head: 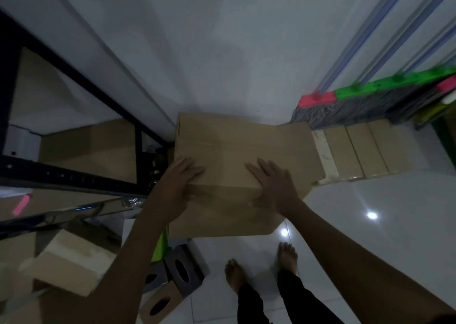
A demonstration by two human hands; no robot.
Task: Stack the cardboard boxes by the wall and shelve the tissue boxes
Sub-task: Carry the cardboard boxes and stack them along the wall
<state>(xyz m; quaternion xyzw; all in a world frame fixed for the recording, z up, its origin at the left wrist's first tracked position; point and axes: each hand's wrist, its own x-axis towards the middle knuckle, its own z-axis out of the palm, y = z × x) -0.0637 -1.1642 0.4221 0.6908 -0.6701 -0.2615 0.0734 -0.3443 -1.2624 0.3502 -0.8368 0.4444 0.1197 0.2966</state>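
Head view: plain brown cardboard box [237, 138] under both flat hands.

The cardboard box [237, 146] at centre frame is plain tan-brown, as are the smaller boxes [357, 151] at its right. At upper right, mop heads [357, 106] are grey under neon green and pink clamps. At the bottom, tissue boxes [182, 272] are grey and tan with dark oval slots, on white glossy floor tiles [370, 237].
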